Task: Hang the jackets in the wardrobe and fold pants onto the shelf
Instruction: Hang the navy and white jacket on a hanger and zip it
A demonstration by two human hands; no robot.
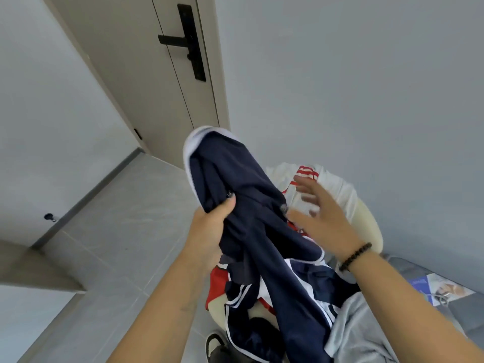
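My left hand point(212, 229) grips a navy garment with white trim point(235, 179) and holds it up in front of me; its lower part hangs down over a pile of clothes. My right hand point(322, 213) is beside it with fingers spread, hovering over a white garment with red stripes point(324, 184) that lies on a cream chair point(366, 226). More navy, white and red clothes point(251, 297) lie heaped below. I cannot tell whether the navy piece is a jacket or pants. No wardrobe is in view.
A beige door with a black handle point(188, 40) stands behind, set in a grey wall. Grey floor tiles point(125, 231) spread to the left. A grey garment point(358, 328) and a printed packet point(434, 286) lie on a grey seat at the right. A shoe point(214, 344) shows at the bottom.
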